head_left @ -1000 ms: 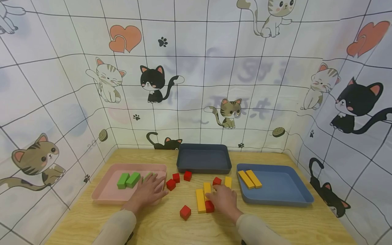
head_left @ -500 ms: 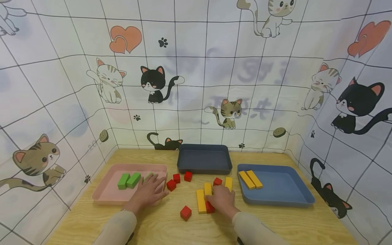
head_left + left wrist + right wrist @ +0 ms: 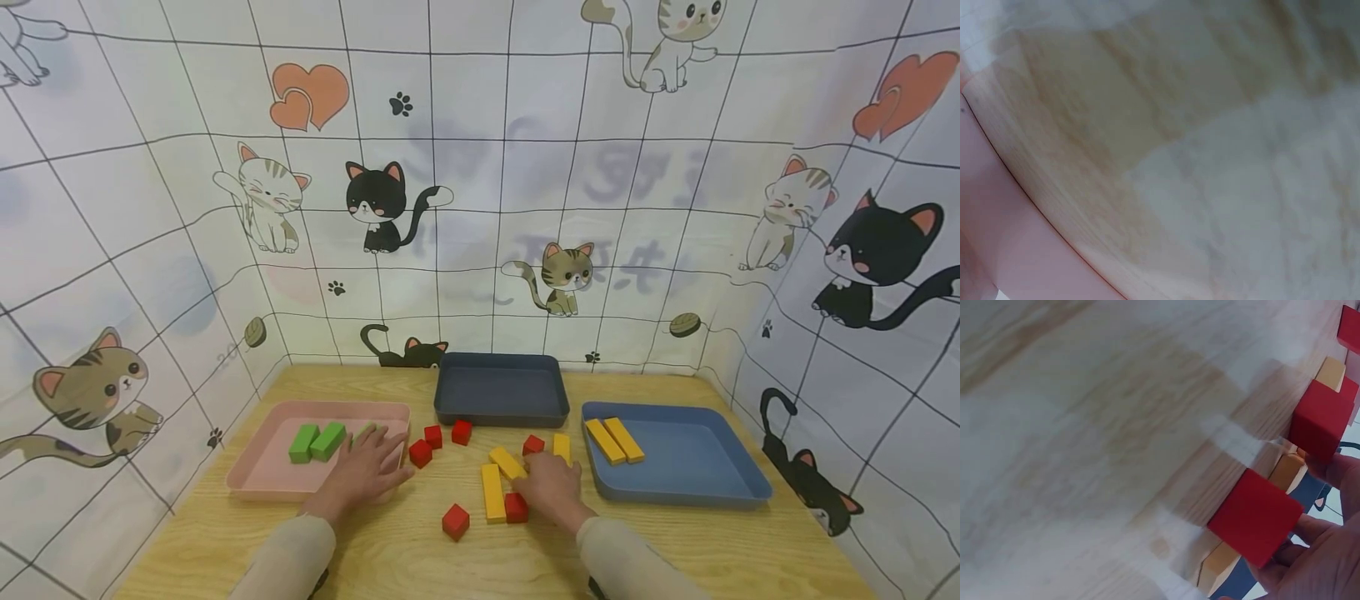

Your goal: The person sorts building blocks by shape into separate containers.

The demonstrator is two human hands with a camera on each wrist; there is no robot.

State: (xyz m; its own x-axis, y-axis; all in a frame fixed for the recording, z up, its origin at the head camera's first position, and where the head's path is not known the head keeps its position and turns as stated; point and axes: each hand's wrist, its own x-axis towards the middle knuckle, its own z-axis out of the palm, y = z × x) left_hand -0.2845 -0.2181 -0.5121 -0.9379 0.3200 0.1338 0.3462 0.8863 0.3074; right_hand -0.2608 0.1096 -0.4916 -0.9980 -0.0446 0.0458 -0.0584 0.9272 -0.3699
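Note:
In the head view, my left hand (image 3: 363,471) lies with straight, spread fingers over the right side of the pink tray (image 3: 247,475). A green block (image 3: 366,431) is partly covered by its fingers. My right hand (image 3: 551,485) has its fingers bent down at the near end of a yellow block (image 3: 507,462), which lies slanted on the table; the fingertips are partly hidden, but thumb and fingers seem to pinch it. In the right wrist view, a red cube (image 3: 1255,517) sits under the palm. The thumb is close to another red cube (image 3: 1319,422).
A second yellow block (image 3: 492,493) and a red cube (image 3: 516,507) lie left of the right hand. Other red cubes (image 3: 455,522) are scattered about. The blue tray (image 3: 697,458) holds two yellow blocks (image 3: 613,440). A navy tray (image 3: 498,387) stands at the back.
The yellow block at my right fingers has turned from lying straight ahead to slanting, its far end swung left. My right hand has shifted slightly. The left hand has stayed in place.

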